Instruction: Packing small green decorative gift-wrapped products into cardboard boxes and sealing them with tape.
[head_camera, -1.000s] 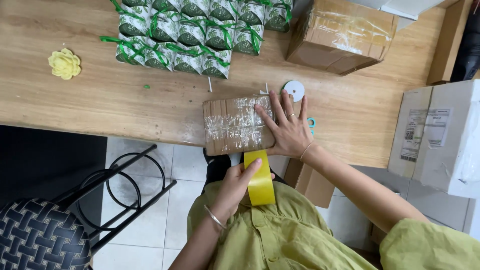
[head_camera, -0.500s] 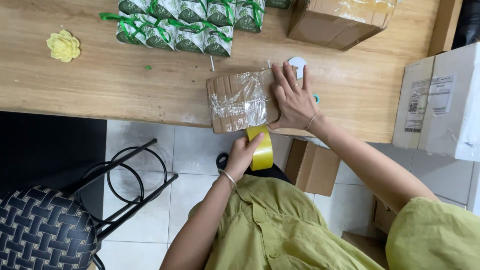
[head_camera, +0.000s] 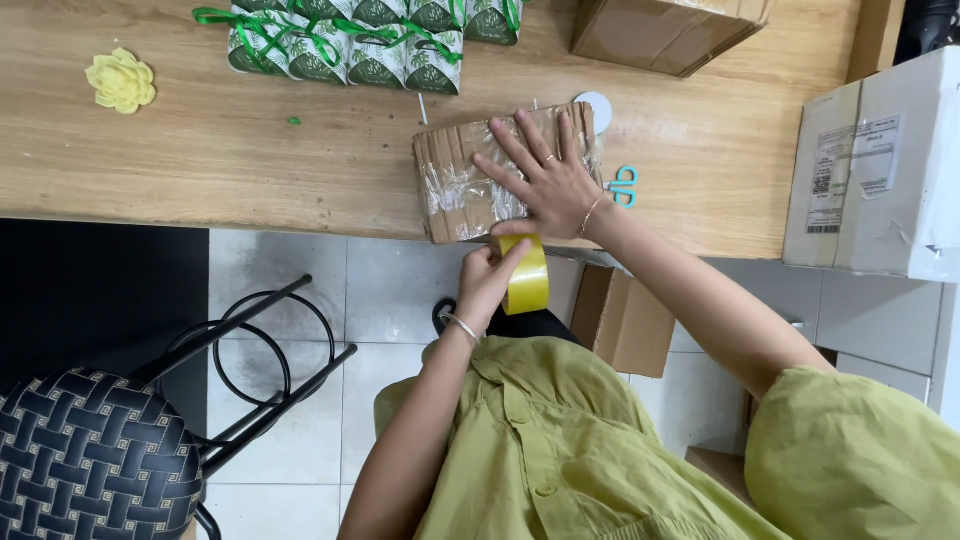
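your right hand (head_camera: 548, 180) lies flat, fingers spread, on the taped cardboard parcel (head_camera: 480, 185) at the wooden table's (head_camera: 250, 160) near edge. your left hand (head_camera: 490, 275) grips the yellow tape roll (head_camera: 527, 278) just below it; teal scissors (head_camera: 622, 186), seemingly, lie beside your wrist.

One head-worn view — straight down, close over the wooden table (head_camera: 250, 170) edge.

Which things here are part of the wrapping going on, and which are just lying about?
In use:
cardboard parcel
yellow tape roll
right hand, flat on the parcel
left hand, on the roll

Lying about:
scissors
yellow flower
green gift boxes
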